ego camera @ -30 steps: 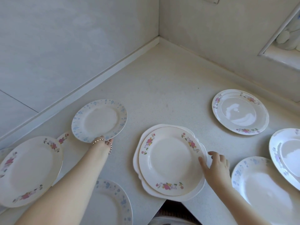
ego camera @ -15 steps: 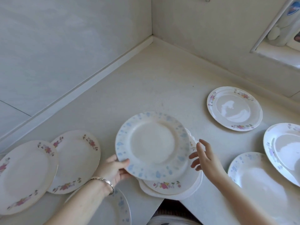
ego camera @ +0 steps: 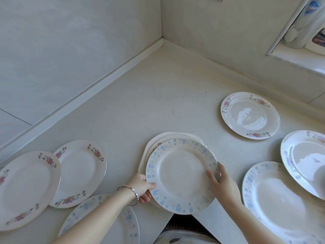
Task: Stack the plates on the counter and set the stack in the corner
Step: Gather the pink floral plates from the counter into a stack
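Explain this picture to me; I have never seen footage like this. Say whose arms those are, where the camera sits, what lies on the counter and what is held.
No machine here: these are a person's bare arms, filmed by one wide-angle camera worn on the head, looking down. The left hand and the right hand each grip the rim of a round white plate with blue flowers, holding it over a small stack of white plates on the pale counter. Whether it rests there is hard to tell. Left lie a pink-flowered plate overlapping a second pink-flowered plate, and a blue-flowered plate below them. Right lie a third pink-flowered plate, a large blue-flowered plate and a plate cut by the frame edge. The stack should end in the wall corner.
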A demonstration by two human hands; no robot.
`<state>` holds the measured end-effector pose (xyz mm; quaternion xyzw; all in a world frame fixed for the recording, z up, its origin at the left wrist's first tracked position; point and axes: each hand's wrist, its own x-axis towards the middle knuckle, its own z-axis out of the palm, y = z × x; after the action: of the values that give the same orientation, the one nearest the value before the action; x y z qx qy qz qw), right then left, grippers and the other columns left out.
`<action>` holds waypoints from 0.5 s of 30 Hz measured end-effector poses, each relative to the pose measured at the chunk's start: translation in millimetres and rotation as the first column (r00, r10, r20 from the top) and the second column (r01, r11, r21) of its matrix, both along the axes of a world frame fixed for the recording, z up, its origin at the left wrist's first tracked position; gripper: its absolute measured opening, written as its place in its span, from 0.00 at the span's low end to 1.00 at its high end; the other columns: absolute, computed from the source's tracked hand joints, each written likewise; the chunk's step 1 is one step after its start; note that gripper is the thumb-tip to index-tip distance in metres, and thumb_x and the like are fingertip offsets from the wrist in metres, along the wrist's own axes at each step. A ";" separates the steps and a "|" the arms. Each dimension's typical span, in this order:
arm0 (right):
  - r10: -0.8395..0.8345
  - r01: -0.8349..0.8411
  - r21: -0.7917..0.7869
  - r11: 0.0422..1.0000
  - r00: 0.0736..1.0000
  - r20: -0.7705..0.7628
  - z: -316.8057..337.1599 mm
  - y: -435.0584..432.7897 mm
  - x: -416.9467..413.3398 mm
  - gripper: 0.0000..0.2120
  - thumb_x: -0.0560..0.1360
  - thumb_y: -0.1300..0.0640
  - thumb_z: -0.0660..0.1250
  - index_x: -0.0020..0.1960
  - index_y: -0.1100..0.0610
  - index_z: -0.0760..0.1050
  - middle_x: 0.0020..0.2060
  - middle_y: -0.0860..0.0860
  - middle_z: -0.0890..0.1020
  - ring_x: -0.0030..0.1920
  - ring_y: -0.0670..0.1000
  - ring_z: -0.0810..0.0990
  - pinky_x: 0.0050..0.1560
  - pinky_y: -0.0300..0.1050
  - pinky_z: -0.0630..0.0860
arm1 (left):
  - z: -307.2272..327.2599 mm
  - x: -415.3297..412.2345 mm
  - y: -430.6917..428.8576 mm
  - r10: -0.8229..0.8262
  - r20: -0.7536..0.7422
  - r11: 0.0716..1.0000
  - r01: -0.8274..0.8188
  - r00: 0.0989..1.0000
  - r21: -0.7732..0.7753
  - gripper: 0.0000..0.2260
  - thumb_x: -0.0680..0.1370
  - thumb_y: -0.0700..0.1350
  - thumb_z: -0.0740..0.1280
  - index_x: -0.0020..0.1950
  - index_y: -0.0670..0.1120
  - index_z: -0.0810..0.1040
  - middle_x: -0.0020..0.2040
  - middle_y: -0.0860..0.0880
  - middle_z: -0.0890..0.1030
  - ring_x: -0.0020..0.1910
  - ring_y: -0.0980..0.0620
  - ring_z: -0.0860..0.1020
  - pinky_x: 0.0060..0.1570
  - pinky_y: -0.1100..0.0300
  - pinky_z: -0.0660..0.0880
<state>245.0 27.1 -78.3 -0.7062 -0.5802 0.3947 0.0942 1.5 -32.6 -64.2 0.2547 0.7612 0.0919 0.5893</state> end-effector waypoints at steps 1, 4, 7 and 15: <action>0.022 -0.022 0.006 1.000 0.999 0.047 -2.9 0.2 -1.2 0.26 0.77 0.44 0.57 0.72 0.50 0.59 0.49 0.52 0.82 0.50 0.58 0.80 0.42 0.47 0.73 | -1.2 -1.3 1.3 -0.014 -0.019 1.000 0.014 1.000 -0.001 0.08 0.76 0.45 0.66 0.46 0.40 0.73 0.31 0.45 0.78 0.16 0.59 0.73 0.20 0.67 0.69; 0.067 -0.071 0.014 0.997 0.983 0.172 -10.4 2.7 -4.2 0.27 0.77 0.41 0.54 0.73 0.49 0.57 0.48 0.53 0.82 0.48 0.58 0.81 0.39 0.46 0.72 | -3.6 -4.0 6.1 -0.054 -0.089 0.999 0.055 0.995 0.001 0.08 0.76 0.46 0.66 0.42 0.41 0.72 0.30 0.46 0.78 0.18 0.57 0.73 0.22 0.66 0.69; 0.123 -0.129 0.002 0.992 0.948 0.294 -14.4 6.1 -5.4 0.27 0.77 0.39 0.51 0.73 0.48 0.56 0.49 0.54 0.83 0.48 0.57 0.81 0.37 0.43 0.70 | -2.6 -5.4 9.1 -0.139 -0.199 0.990 0.142 0.970 0.003 0.12 0.75 0.49 0.65 0.35 0.47 0.68 0.28 0.49 0.77 0.22 0.55 0.74 0.23 0.66 0.68; 0.090 -0.104 0.097 0.990 0.986 0.140 -21.7 9.9 -8.0 0.29 0.76 0.45 0.61 0.73 0.53 0.59 0.57 0.54 0.70 0.62 0.54 0.67 0.56 0.47 0.69 | 0.6 -3.4 5.8 -0.175 -0.575 0.936 0.315 0.800 0.154 0.14 0.77 0.51 0.62 0.59 0.47 0.69 0.58 0.46 0.73 0.55 0.46 0.74 0.51 0.56 0.71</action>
<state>237.0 37.0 -100.0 -0.6964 -0.6387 0.3192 0.0722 -1.9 -26.8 -63.6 0.4370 0.8417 0.0289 0.3158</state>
